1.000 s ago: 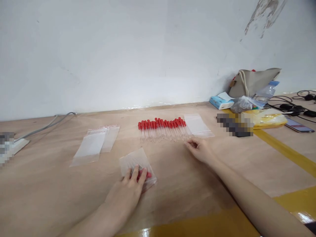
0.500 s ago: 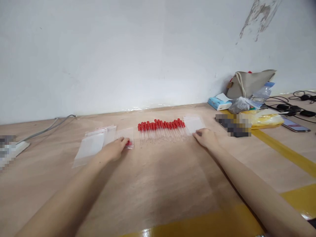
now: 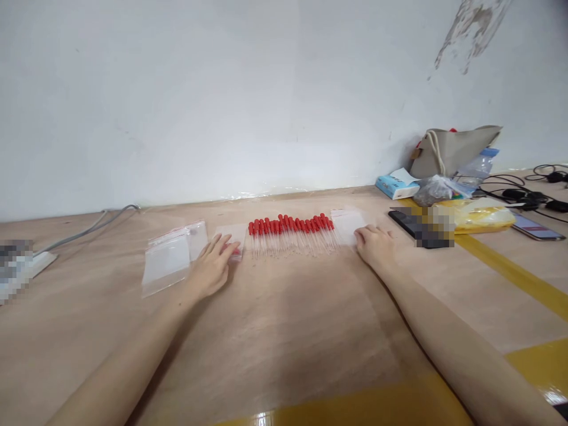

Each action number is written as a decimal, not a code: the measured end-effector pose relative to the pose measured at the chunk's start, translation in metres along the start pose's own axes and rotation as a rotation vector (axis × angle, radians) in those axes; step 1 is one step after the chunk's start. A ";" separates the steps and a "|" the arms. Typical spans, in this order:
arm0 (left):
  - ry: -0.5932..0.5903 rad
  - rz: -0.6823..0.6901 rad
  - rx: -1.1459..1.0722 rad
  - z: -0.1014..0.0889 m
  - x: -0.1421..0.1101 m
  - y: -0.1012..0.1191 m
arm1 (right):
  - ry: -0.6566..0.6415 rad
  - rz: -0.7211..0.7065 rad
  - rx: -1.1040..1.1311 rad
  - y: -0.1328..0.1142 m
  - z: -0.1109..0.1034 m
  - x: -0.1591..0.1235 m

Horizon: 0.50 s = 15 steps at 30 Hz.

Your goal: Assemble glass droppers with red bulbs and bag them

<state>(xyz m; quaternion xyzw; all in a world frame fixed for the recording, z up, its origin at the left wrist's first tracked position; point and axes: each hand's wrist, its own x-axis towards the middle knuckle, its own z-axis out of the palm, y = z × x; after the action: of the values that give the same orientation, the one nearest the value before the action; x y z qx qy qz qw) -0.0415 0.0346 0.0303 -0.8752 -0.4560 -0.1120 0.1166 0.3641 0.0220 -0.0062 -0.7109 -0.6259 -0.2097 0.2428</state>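
Observation:
A row of glass droppers [image 3: 290,234] with red rubber bulbs lies side by side between my hands, bulbs toward the wall. My left hand [image 3: 213,266] is open, fingers spread over a clear plastic bag [image 3: 229,232]. Something red shows in that bag beside my fingertips, partly covered by them. Left of this hand lie overlapping clear zip bags [image 3: 167,259] with red seal lines. At the row's right end is another clear zip bag [image 3: 347,223], whitish inside. My right hand [image 3: 376,245] has its fingers curled at the near right corner of this bag.
To the right are a black phone-like object [image 3: 410,228], a blue tissue pack [image 3: 396,184], a yellow packet [image 3: 477,214], a phone [image 3: 536,226] and black cables. A beige bag [image 3: 452,154] leans on the wall. A grey cable [image 3: 89,228] runs at left. Yellow tape crosses the brown surface.
My left hand has opened from a closer grip, its fingers spreading over the bag with the red thing. The bags at left have shifted slightly. My right hand stays near the right bag's corner.

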 end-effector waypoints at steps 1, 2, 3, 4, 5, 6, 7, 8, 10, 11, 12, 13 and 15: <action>0.064 0.011 -0.021 -0.001 -0.004 0.005 | 0.107 0.038 0.034 -0.001 -0.002 0.000; 0.116 0.019 -0.050 -0.001 -0.008 0.010 | 0.213 0.058 0.082 -0.003 -0.005 -0.001; 0.160 0.025 -0.084 -0.003 -0.011 0.014 | 0.306 0.044 0.140 -0.006 -0.008 -0.002; 0.204 0.028 -0.122 -0.004 -0.014 0.018 | 0.376 -0.017 0.205 -0.011 -0.013 -0.005; 0.253 0.029 -0.161 -0.006 -0.016 0.022 | 0.417 -0.124 0.273 -0.018 -0.019 -0.009; 0.312 0.027 -0.199 -0.008 -0.017 0.025 | 0.432 -0.269 0.337 -0.027 -0.025 -0.013; 0.383 0.020 -0.236 -0.011 -0.018 0.029 | 0.411 -0.444 0.393 -0.037 -0.031 -0.018; 0.463 0.012 -0.271 -0.015 -0.019 0.033 | 0.379 -0.615 0.437 -0.047 -0.037 -0.024; 0.652 0.010 -0.341 -0.022 -0.022 0.043 | 0.257 -0.901 0.433 -0.069 -0.047 -0.034; 0.759 0.027 -0.374 -0.026 -0.024 0.048 | 0.202 -1.001 0.413 -0.079 -0.050 -0.038; 0.860 0.061 -0.403 -0.030 -0.026 0.055 | 0.151 -1.080 0.394 -0.087 -0.052 -0.041; 0.930 0.112 -0.420 -0.033 -0.027 0.061 | 0.104 -1.135 0.375 -0.093 -0.052 -0.043; 0.903 0.231 -0.426 -0.038 -0.030 0.074 | 0.034 -1.192 0.351 -0.100 -0.051 -0.045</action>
<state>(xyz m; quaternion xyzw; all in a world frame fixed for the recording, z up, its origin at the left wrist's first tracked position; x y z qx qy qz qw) -0.0008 -0.0416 0.0496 -0.7887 -0.2274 -0.5555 0.1326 0.2598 -0.0350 0.0156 -0.1854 -0.9364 -0.2143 0.2071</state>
